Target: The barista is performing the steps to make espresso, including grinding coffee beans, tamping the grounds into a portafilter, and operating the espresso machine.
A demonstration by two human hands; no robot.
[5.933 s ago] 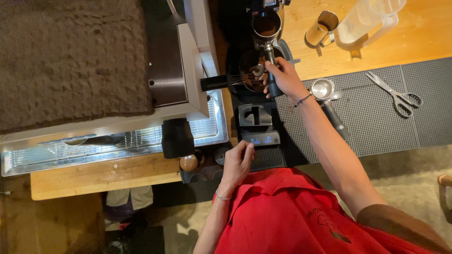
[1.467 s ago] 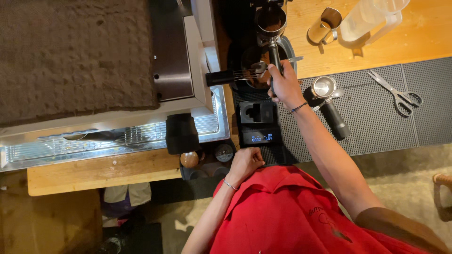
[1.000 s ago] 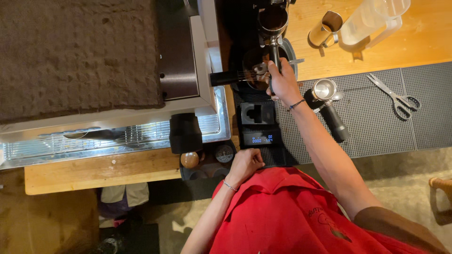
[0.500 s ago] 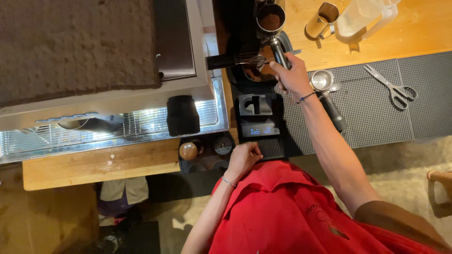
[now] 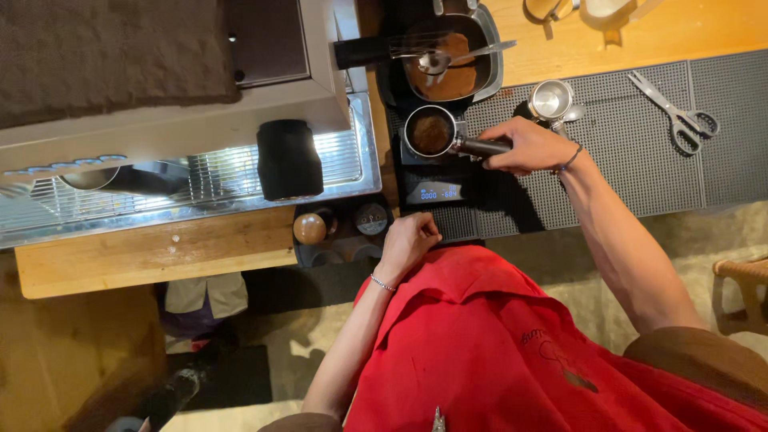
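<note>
- Right hand (image 5: 528,146): fingers wrapped tight around dark handle of round metal portafilter holding brown coffee grounds (image 5: 433,132).
- Portafilter basket: resting level on small black digital scale with lit blue display (image 5: 438,186), handle pointing toward right hand.
- Left hand (image 5: 408,242): fingers loosely curled, clamped on nothing, resting at counter edge just below scale.
- Steel tray of brown coffee grounds (image 5: 490,56): directly behind portafilter, thin metal utensil lying across it.
- Small polished steel cup (image 5: 550,99): on grey dimpled rubber mat (image 5: 624,152), just behind right hand.
- Steel scissors (image 5: 672,112): flat on same mat, well apart from right hand.
- Silver espresso machine with slatted drip tray (image 5: 200,172): left of scale, black cylindrical part (image 5: 289,158) above tray.
- Round wooden-topped tamper (image 5: 309,228): in black holder near left hand.
- Wooden counter (image 5: 152,252): beneath machine and mat.
</note>
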